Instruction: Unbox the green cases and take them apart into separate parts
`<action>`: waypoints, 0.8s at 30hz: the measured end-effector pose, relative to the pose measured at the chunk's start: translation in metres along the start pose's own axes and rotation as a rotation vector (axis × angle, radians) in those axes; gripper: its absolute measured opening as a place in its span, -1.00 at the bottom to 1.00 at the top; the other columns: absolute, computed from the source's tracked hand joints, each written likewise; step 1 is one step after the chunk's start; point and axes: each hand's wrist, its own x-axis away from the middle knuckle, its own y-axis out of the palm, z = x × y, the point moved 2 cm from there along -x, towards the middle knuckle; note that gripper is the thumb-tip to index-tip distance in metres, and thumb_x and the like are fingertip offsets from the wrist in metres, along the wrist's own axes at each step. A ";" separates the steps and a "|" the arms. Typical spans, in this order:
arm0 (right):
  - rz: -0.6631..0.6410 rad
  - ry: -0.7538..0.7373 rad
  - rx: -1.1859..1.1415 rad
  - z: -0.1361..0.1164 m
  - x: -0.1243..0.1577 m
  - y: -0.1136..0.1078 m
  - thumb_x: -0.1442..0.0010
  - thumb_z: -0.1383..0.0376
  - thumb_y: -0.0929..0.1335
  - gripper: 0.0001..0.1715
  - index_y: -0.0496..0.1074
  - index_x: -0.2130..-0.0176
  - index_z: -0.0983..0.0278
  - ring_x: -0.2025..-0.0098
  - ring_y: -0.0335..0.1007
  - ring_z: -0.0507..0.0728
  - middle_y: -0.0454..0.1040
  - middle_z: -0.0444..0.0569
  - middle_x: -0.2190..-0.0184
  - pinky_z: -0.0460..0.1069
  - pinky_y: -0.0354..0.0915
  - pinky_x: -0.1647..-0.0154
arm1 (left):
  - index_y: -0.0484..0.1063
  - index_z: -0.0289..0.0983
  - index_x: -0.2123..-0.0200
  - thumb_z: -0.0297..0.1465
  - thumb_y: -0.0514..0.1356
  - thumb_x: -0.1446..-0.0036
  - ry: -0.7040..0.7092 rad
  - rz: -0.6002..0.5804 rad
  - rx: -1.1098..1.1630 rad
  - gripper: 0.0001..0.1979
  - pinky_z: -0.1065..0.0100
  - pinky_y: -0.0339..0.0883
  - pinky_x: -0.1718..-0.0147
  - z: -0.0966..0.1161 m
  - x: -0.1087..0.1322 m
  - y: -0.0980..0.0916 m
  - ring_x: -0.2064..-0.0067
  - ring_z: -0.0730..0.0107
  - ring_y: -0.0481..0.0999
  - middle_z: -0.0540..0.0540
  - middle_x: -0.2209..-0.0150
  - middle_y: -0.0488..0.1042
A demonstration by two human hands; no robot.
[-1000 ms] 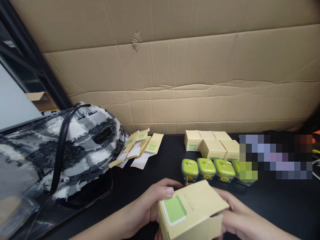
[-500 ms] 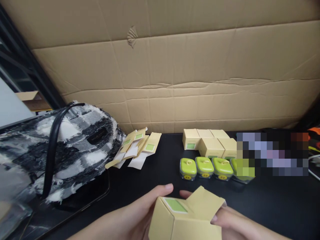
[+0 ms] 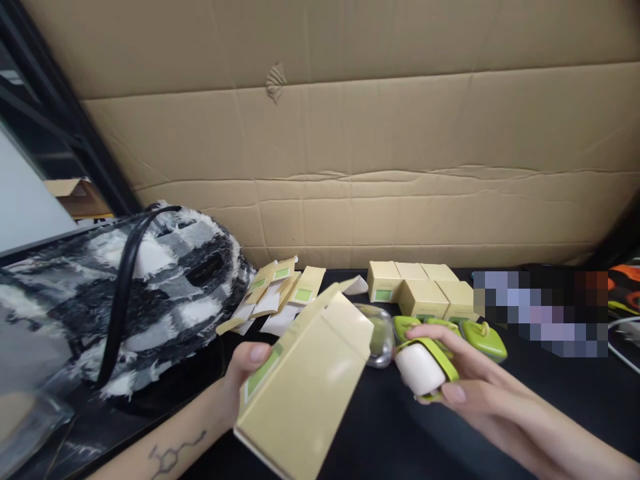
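My left hand point(image 3: 245, 373) grips a pale yellow carton point(image 3: 305, 387) with a green label, tilted with its open flap end pointing up and to the right. My right hand point(image 3: 465, 380) holds a small green-rimmed container point(image 3: 423, 365) by its side, its white face turned toward the carton's opening, just right of it. A clear container point(image 3: 380, 333) lies behind the carton's open end. More green-lidded containers point(image 3: 483, 337) sit on the black table point(image 3: 550, 407) behind my right hand.
A group of closed yellow cartons point(image 3: 420, 287) stands at the back. Flat unfolded cartons point(image 3: 280, 297) lie in a pile left of them. A black-and-white fuzzy bag point(image 3: 125, 293) fills the left side. A cardboard wall point(image 3: 350, 147) backs the table.
Both hands held the carton before. Now my right hand has left it and holds a green-rimmed container, and my left hand has tilted the carton with its open end up to the right.
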 end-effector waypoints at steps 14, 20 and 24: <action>-0.011 -0.038 0.282 0.023 -0.013 0.006 0.02 0.28 0.40 -0.52 0.37 0.05 0.14 0.27 0.31 0.10 0.42 -0.14 0.28 -0.01 0.24 0.23 | 0.52 -0.49 0.20 -0.10 0.12 -0.01 -0.201 0.044 -0.069 -0.46 0.37 0.43 0.50 -0.009 -0.016 0.006 0.49 0.34 0.51 -0.18 0.45 0.56; -0.021 -0.127 0.473 0.022 -0.006 0.003 -0.01 0.24 0.38 -0.52 0.33 0.02 0.14 0.11 0.34 0.19 0.41 -0.07 0.14 0.01 0.24 0.21 | 0.50 -0.38 0.13 -0.13 0.16 -0.01 -0.242 -0.020 -0.073 -0.52 0.33 0.36 0.44 -0.013 -0.012 0.013 0.51 0.35 0.48 -0.11 0.41 0.58; 0.086 -0.229 0.588 0.008 -0.003 0.003 0.02 0.26 0.36 -0.51 0.32 0.03 0.14 0.05 0.33 0.25 0.42 -0.06 0.11 0.06 0.22 0.10 | 0.56 -0.39 0.20 -0.21 0.23 0.03 -0.210 -0.055 0.017 -0.60 0.44 0.27 0.37 -0.011 -0.010 0.019 0.41 0.37 0.51 -0.08 0.34 0.62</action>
